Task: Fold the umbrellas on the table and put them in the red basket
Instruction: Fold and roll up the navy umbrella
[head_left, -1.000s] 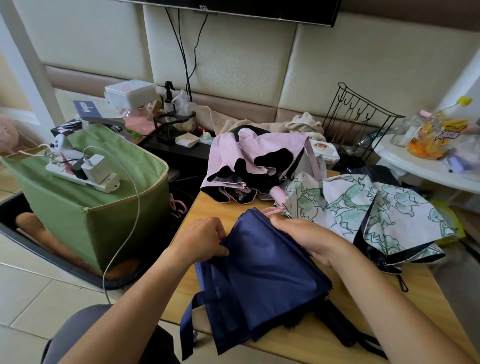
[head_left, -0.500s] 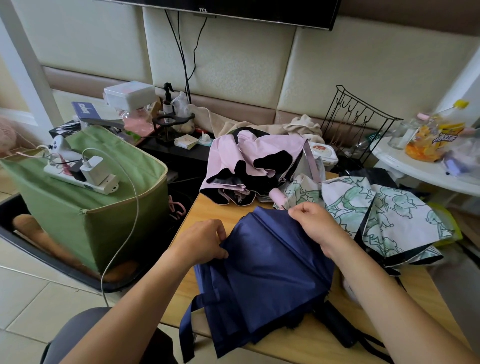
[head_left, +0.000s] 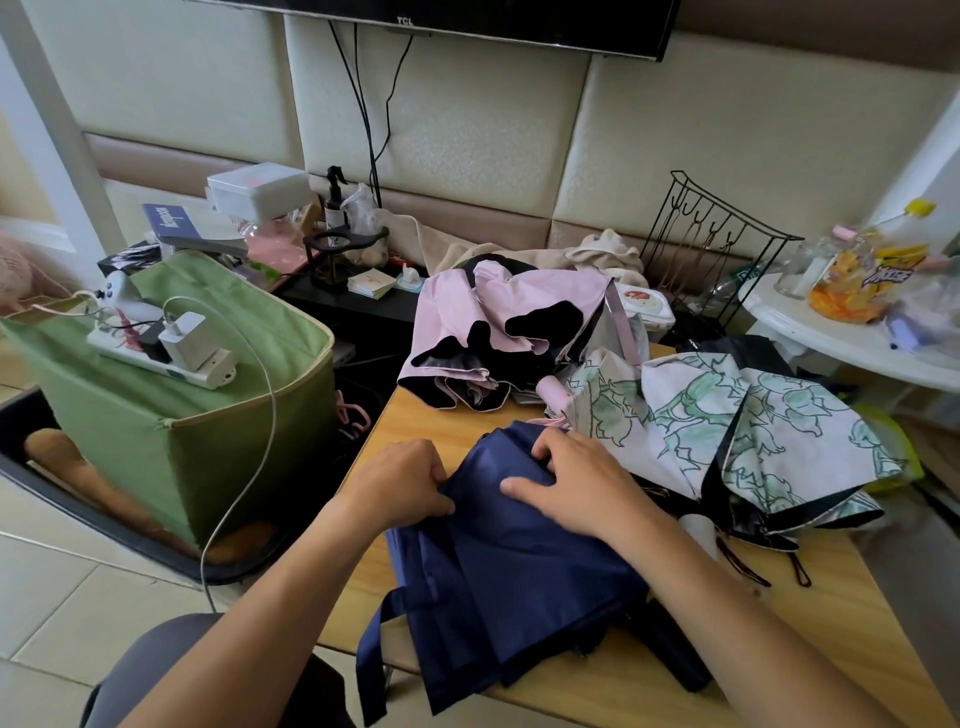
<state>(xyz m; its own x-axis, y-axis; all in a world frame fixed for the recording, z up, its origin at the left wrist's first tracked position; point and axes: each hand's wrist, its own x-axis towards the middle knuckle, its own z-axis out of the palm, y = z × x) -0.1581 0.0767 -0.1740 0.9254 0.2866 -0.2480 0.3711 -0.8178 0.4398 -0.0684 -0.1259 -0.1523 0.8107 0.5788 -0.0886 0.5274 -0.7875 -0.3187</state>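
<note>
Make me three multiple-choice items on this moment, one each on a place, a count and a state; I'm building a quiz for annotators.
1. Where does the power strip lie?
A. on the green fabric bin
B. on the wooden table
C. on the white round table

2. How many umbrellas lie on the wooden table?
A. one
B. three
C. five

3. What is the left hand doing?
A. hanging idle
B. pinching the navy umbrella's cloth
C. holding the spray bottle

Answers:
1 A: the power strip sits on top of the green fabric bin.
2 B: a navy umbrella, a pink umbrella and a leaf-print umbrella show on the wooden table.
3 B: the left hand grips a fold of navy cloth, while the right hand rests on it.
</note>
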